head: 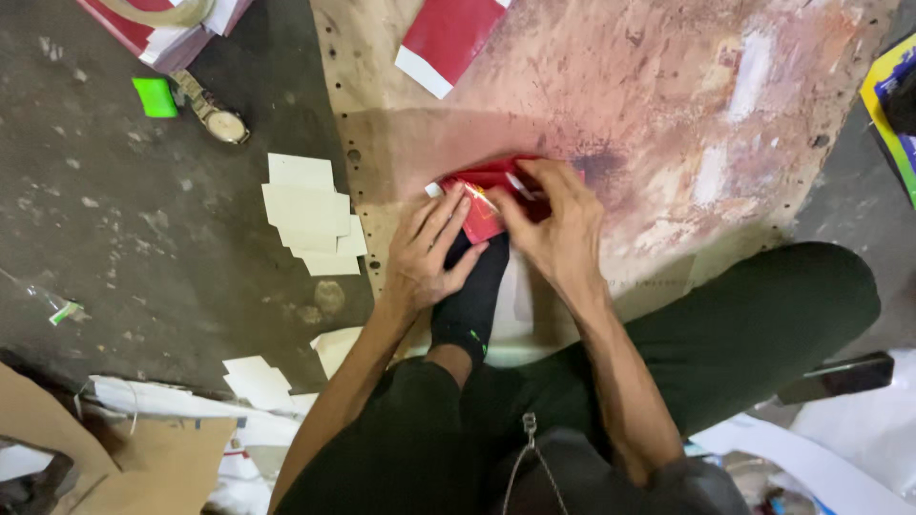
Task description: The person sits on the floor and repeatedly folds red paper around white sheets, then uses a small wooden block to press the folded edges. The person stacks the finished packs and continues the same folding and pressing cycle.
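A small red paper piece (pixel 485 195) with a gold mark lies on a stained wooden board (pixel 668 105) on the floor. My left hand (pixel 426 253) presses its near left edge with the fingertips. My right hand (pixel 553 224) covers its right side, fingers bent over the folded paper. Both hands rest on it together. My foot in a black sock (pixel 472 296) lies just below the paper, between my arms. Much of the paper is hidden under my right hand.
A pile of cream card pieces (pixel 313 215) lies left of the board, with more (pixel 258 381) nearer me. A wristwatch (pixel 218 116), a green block (pixel 154 97), a red-and-white sheet (pixel 447 38), a stack of red-edged sheets (pixel 162 29), and a dark phone (pixel 840 377) surround me.
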